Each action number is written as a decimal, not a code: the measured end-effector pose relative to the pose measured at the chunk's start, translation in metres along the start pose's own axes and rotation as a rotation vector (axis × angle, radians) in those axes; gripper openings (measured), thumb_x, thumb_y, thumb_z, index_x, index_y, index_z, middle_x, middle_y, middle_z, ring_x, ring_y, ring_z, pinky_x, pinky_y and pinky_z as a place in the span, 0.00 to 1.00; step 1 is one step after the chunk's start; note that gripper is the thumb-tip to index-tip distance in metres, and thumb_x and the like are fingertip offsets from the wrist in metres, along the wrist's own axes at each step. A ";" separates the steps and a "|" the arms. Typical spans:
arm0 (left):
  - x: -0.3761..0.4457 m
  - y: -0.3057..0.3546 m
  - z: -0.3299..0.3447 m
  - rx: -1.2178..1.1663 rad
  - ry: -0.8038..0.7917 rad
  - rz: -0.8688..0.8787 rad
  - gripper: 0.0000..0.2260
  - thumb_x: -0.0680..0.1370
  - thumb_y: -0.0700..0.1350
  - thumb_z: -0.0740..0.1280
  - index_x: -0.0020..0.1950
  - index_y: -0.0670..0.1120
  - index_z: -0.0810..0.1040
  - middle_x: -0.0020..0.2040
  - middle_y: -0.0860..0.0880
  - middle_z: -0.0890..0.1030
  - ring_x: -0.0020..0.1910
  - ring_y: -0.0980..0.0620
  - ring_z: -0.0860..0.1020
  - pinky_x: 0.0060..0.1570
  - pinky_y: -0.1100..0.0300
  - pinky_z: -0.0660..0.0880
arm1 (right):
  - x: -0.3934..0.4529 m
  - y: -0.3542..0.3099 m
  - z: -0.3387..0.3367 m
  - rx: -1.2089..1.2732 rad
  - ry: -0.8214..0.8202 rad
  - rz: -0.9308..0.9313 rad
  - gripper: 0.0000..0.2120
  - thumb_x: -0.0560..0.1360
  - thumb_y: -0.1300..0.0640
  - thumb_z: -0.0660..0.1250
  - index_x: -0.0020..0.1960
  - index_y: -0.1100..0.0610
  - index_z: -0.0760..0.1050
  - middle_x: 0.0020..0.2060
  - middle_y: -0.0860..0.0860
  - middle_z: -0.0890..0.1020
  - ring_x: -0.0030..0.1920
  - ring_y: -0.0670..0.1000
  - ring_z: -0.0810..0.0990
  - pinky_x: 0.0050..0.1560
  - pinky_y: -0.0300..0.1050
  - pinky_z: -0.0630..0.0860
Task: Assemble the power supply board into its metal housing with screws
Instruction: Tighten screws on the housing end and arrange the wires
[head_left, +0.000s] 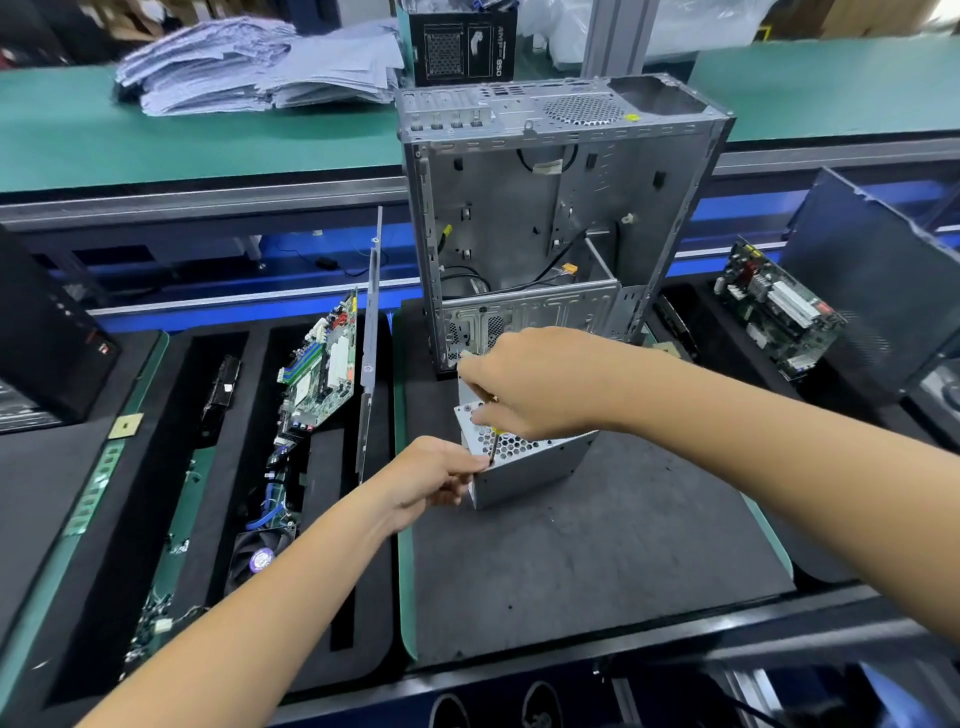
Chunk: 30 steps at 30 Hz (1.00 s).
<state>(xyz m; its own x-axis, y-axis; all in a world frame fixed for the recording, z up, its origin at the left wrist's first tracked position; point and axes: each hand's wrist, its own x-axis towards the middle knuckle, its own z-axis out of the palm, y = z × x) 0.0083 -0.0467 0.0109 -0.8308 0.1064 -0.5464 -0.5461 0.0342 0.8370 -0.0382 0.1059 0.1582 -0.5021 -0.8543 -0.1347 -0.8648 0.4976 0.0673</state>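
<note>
Metal housing (524, 467) pinched by left fingers (457, 480); screwdriver (492, 448) in right fingers' (498, 415) grasp.

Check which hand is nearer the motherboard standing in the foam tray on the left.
Left. The left hand holds the near corner of the power supply housing, just right of the motherboard. The right hand grips the screwdriver above the housing, farther right.
</note>
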 end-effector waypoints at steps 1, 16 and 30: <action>0.000 0.001 0.000 0.003 0.000 -0.003 0.15 0.75 0.40 0.71 0.28 0.47 0.78 0.27 0.50 0.72 0.26 0.54 0.69 0.30 0.63 0.69 | 0.000 0.000 -0.001 0.041 -0.018 -0.012 0.08 0.77 0.51 0.62 0.47 0.55 0.66 0.39 0.51 0.70 0.38 0.55 0.73 0.30 0.47 0.64; -0.003 0.002 0.000 0.037 -0.003 0.026 0.18 0.77 0.41 0.69 0.28 0.47 0.72 0.27 0.50 0.70 0.27 0.54 0.69 0.31 0.63 0.71 | -0.001 -0.007 -0.002 -0.075 0.020 -0.032 0.09 0.78 0.51 0.61 0.50 0.57 0.68 0.47 0.54 0.72 0.32 0.53 0.69 0.29 0.45 0.59; 0.003 0.000 0.004 0.045 0.092 0.011 0.18 0.76 0.39 0.69 0.26 0.46 0.72 0.26 0.49 0.70 0.25 0.53 0.69 0.29 0.62 0.70 | -0.008 -0.009 -0.003 -0.112 -0.007 -0.013 0.10 0.76 0.52 0.64 0.49 0.57 0.66 0.46 0.53 0.68 0.30 0.51 0.68 0.29 0.44 0.62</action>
<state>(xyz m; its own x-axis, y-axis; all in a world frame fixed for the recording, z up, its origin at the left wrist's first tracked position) 0.0057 -0.0424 0.0095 -0.8442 0.0152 -0.5358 -0.5332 0.0783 0.8424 -0.0268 0.1077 0.1613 -0.4912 -0.8592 -0.1429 -0.8670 0.4664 0.1755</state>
